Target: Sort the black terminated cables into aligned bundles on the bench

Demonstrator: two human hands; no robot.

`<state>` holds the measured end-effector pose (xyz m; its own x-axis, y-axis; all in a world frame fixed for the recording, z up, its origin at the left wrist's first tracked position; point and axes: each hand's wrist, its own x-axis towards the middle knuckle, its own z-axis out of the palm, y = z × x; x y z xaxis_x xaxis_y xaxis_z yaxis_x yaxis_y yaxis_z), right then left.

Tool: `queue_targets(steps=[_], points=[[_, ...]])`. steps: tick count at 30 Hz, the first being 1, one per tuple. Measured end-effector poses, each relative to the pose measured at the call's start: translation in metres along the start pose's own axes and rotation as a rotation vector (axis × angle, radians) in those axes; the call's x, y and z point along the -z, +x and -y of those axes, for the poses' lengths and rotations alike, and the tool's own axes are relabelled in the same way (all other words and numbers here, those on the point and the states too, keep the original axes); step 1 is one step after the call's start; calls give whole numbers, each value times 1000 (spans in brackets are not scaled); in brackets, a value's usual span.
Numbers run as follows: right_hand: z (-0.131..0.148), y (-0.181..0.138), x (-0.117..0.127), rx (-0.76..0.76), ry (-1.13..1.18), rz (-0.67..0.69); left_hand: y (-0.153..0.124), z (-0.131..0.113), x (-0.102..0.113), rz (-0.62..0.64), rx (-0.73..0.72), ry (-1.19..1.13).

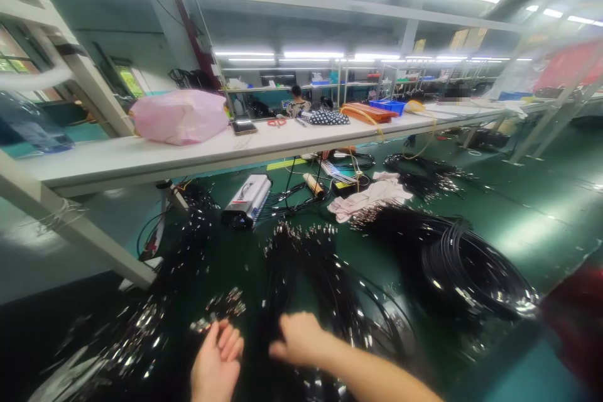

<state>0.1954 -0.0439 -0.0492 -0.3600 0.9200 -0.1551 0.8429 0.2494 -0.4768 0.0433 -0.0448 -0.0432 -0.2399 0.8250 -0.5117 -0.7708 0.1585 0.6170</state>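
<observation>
My left hand [217,359] is closed, its fingers curled in against the thumb. Just beyond its fingertips are the shiny metal ends of a bunch of black cables [228,304]; whatever lies inside the grip is hidden. To its right, my right hand [301,339] reaches in with the back of the hand up and the fingers bent down, slightly blurred. Beneath and beyond it, a bundle of black cables [325,276] with metal tips spreads over the green floor. What this hand grips, if anything, does not show.
More black cables lie at left [141,333], with a large coil [452,257] at right. Ahead are a silver box-shaped device [247,198] and a pale cloth [372,195]. A white bench [188,157] spans overhead, bearing a pink bag [179,116]. Someone [298,103] sits far back.
</observation>
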Motion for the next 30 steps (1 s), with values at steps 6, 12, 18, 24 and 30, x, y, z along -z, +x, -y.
queue_targets(steps=[6, 12, 18, 24, 30], points=[[-19, -38, -64, -113, -155, 157, 15, 13, 36, -70, 107, -6], [-34, -52, -23, -6, -57, 31, 7, 9, 30, 14, 134, -5], [-38, -53, -20, 7, 513, -217, -3, 7, 24, 83, 121, -3], [-39, -42, -51, -158, 953, 129, -4, 8, 22, 163, 142, 59], [-31, -47, -23, -120, 1113, 49, 13, 16, 24, 135, 141, 177]])
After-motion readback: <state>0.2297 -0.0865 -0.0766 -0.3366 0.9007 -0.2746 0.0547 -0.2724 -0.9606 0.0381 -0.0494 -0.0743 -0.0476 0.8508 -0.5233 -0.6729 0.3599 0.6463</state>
